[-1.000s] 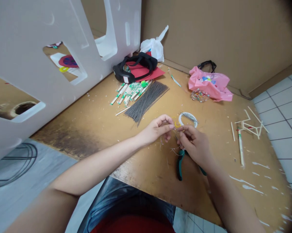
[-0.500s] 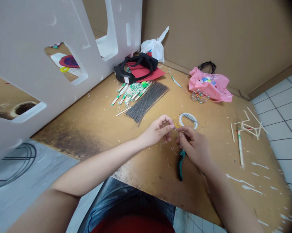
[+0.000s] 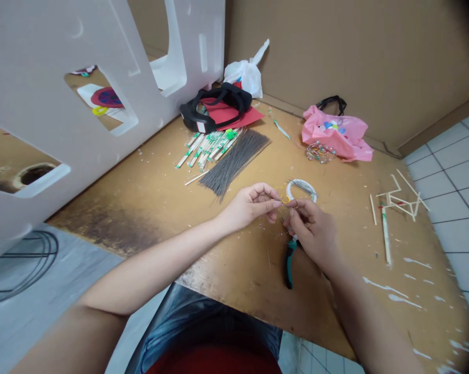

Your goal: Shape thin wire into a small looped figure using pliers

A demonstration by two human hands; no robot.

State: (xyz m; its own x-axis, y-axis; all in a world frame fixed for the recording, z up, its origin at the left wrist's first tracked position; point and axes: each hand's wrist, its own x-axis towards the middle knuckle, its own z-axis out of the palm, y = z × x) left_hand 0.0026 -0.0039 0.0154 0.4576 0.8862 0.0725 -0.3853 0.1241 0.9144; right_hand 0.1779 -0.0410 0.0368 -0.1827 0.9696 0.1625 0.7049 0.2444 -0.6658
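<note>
A thin wire (image 3: 283,202) is pinched between thumb and forefinger of the left hand (image 3: 261,203), and its other side is taken in the same way by the right hand (image 3: 313,224). Both grips are closed on it, with only a short span bridged between the fingertips. Whether anything more is tucked into the right palm cannot be told. Just below the pinch, fine loose strands are seen hanging over the tabletop (image 3: 226,272), their ends too small to be followed.

Nearer the body from the right grip, teal-handled pliers (image 3: 289,264) are laid on the wood, their head partly hidden by that hand; contact cannot be made out. Just beyond the pinch, a yellow loop (image 3: 285,198) and a white ring (image 3: 288,191) are placed; farther off, ahead of the left hand, a sheaf of grey wires (image 3: 234,163) is spread.

For this fingertip work, the wire is probably best steadied by the left pinch while small turns are made by the right, with the span kept short so that kinking is avoided. The dangling strands should be kept clear of the pliers, since snagging seems the likeliest trouble.
</note>
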